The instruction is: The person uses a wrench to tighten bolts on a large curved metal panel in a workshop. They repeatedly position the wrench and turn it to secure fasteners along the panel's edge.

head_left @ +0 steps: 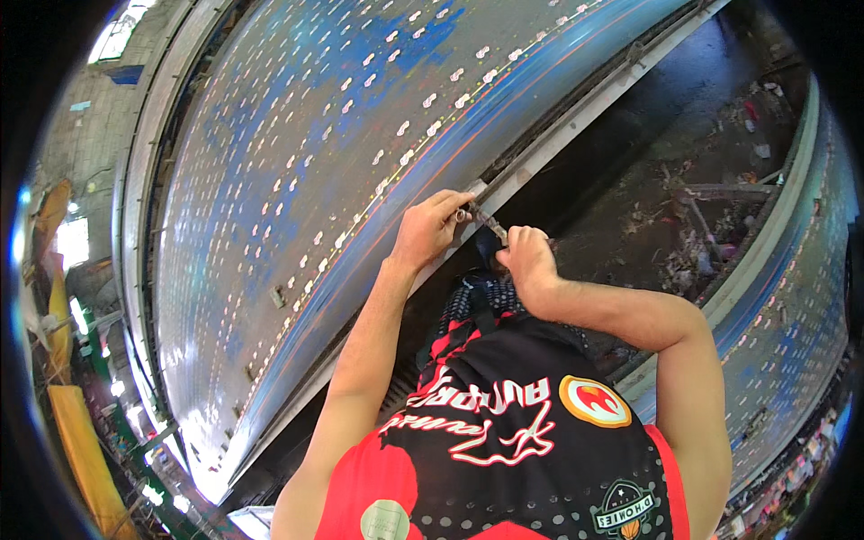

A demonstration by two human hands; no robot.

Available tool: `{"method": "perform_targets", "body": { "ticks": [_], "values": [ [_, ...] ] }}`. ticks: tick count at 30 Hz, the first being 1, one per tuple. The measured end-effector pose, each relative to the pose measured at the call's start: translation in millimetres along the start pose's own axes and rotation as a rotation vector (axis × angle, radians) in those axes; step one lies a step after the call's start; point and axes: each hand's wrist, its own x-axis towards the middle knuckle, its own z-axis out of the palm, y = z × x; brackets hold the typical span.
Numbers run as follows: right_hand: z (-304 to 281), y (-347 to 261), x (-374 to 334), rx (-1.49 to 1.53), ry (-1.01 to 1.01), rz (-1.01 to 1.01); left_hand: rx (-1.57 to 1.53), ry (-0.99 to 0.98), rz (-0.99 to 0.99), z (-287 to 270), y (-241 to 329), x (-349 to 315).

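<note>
Both of my hands meet at the near edge rail of a long table, in front of my body. My left hand (425, 232) reaches over the rail, its fingers closed in a pinch at one end of a short grey-brown metal piece (488, 221) with a ring-like part. My right hand (531, 259) is closed around the other end of that piece, just off the table's edge. The fingers hide much of it, so its exact kind cannot be made out. A pale metal rail (576, 126) runs along the table's edge beside the hands.
The long tabletop (360, 117) carries rows of small white motifs and blue stains. Right of the rail lies a dark, littered floor (630, 198), with another similar table (774, 360) beyond it. Yellow material (85, 459) stands at the far left.
</note>
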Motion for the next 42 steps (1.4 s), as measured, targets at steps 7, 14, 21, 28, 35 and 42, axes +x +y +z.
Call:
{"method": "perform_targets", "body": {
  "ticks": [7,14,21,28,35,42],
  "values": [
    [39,13,-14,-0.22,-0.238,0.004,0.143,-0.064,0.116,-12,4,12],
    [94,23,-48,0.877,0.086,0.332,-0.157,0.132,0.077,-27,18,8],
    [81,29,-35,1.017,0.278,0.585,0.085,0.612,0.184,-94,-11,82],
    [135,40,-20,1.541,0.452,0.785,0.476,0.315,-0.113,-89,-117,45],
    [143,129,-36,2.644,0.495,0.682,0.389,0.451,-0.173,-66,-71,76],
    [190,281,-11,2.736,0.679,0.55,0.182,0.418,-0.166,10,1,177]
  ]
}}
